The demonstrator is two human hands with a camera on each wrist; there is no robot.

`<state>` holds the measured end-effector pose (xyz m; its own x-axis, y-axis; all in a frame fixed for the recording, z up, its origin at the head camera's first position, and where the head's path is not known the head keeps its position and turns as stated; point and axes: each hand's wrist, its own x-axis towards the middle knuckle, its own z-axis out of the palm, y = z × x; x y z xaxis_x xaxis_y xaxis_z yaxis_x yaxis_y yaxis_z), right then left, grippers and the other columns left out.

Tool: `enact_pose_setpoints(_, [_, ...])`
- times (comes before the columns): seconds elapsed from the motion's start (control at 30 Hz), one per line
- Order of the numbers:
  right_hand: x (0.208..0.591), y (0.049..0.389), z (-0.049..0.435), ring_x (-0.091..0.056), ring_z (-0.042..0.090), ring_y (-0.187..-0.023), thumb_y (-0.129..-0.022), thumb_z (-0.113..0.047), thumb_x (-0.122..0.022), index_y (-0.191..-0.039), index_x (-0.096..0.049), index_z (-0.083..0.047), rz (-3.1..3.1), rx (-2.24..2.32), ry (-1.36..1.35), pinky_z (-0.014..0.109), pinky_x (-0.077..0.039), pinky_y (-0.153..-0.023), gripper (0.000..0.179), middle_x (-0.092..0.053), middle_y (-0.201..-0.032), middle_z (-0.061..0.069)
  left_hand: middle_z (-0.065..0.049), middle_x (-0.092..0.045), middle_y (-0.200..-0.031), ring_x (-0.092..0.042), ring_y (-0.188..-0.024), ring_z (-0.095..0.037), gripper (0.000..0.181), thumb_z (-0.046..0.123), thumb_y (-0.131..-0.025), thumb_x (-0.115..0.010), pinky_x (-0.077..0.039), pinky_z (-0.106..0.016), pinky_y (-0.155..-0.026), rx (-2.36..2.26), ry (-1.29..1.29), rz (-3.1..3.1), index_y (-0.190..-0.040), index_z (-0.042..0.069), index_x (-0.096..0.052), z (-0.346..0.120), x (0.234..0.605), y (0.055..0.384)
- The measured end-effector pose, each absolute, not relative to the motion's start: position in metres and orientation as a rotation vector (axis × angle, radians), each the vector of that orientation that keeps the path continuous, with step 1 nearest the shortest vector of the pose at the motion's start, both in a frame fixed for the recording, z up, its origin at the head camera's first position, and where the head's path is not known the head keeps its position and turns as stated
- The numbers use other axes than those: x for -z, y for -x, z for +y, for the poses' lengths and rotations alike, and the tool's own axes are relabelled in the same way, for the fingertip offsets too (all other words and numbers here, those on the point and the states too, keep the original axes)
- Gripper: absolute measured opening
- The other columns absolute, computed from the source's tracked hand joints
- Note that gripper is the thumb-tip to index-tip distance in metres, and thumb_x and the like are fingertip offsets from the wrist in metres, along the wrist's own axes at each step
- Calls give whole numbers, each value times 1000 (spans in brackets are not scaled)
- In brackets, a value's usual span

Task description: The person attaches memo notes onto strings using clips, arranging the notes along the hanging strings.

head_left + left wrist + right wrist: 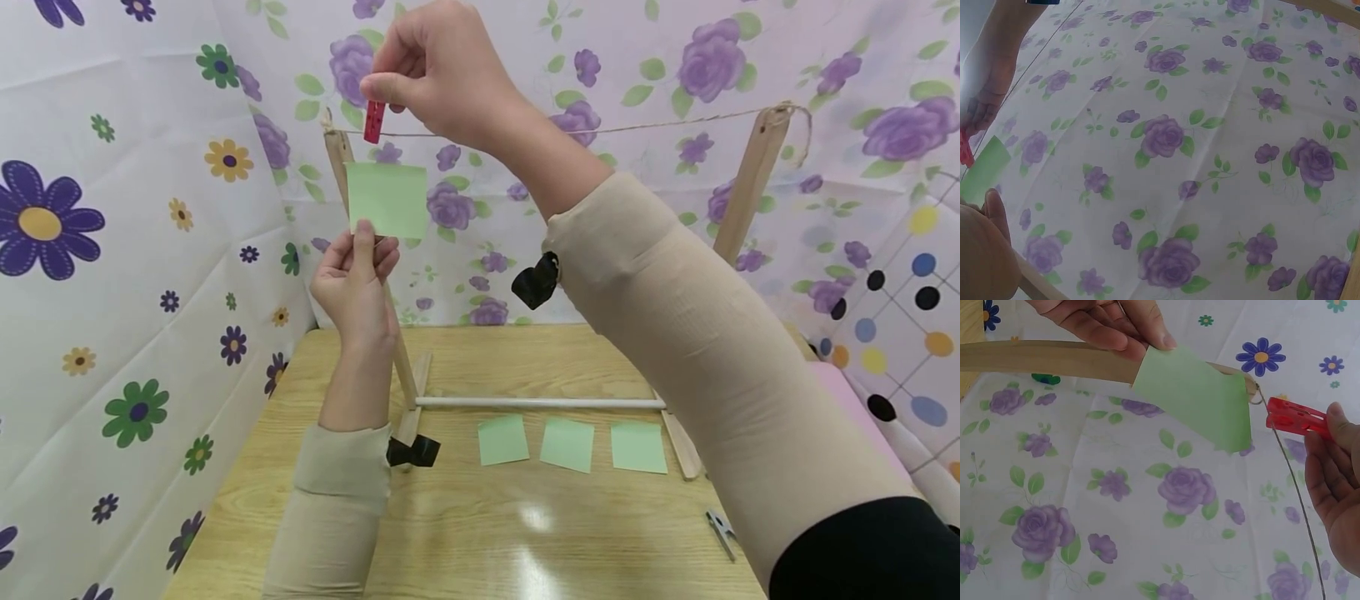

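My left hand (358, 279) pinches the lower edge of a green sticky note (387, 198) between thumb and fingers, holding it upright just below the string (637, 127). Above it, my right hand (442, 71) pinches a red clothespin (373, 122) whose free end points down toward the string. In the right wrist view the clothespin (1296, 417) lies close by the string, and a gap separates it from the note (1194, 394). The left wrist view shows only part of the note (986, 167) and of both hands.
The string runs between two wooden posts (752, 183), joined low down by a white rod (540, 403). Three green sticky notes (567, 444) lie in a row on the wooden table (450, 533). A grey clothespin (722, 533) lies at the right. Floral cloth hangs behind.
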<state>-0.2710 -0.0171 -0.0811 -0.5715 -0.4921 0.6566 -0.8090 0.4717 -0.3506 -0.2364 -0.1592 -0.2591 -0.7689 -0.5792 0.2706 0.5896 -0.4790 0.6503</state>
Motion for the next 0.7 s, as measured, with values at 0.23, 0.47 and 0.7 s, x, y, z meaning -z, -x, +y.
enact_pose_setpoints(0.23, [81, 271, -18, -62, 7, -80, -98, -27, -66, -102, -75, -6, -2262, -884, -1092, 15, -53, -76, 23, -72, -96, 1, -15, -69, -80, -72, -67, -19, 23, 14, -89, -80, -63, -27, -70, 2218, 25, -972, -92, -4, -67, -157, 256, 237])
enact_pose_setpoints(0.47, [81, 270, -19, -60, 7, -77, -98, -26, -66, -101, -75, -5, -2264, -873, -1107, 16, -53, -76, 23, -70, -93, 0, -16, -69, -79, -72, -67, -19, 23, 15, -89, -80, -63, -27, -69, 2182, 31, -975, -90, -3, -67, -155, 255, 237])
enact_pose_setpoints(0.7, [82, 270, -20, -59, 7, -75, -99, -27, -65, -98, -77, -7, -2277, -819, -1138, 15, -53, -77, 23, -68, -89, -1, -16, -69, -81, -72, -68, -20, 22, 16, -90, -79, -63, -28, -70, 2150, 24, -968, -91, -2, -66, -156, 254, 236])
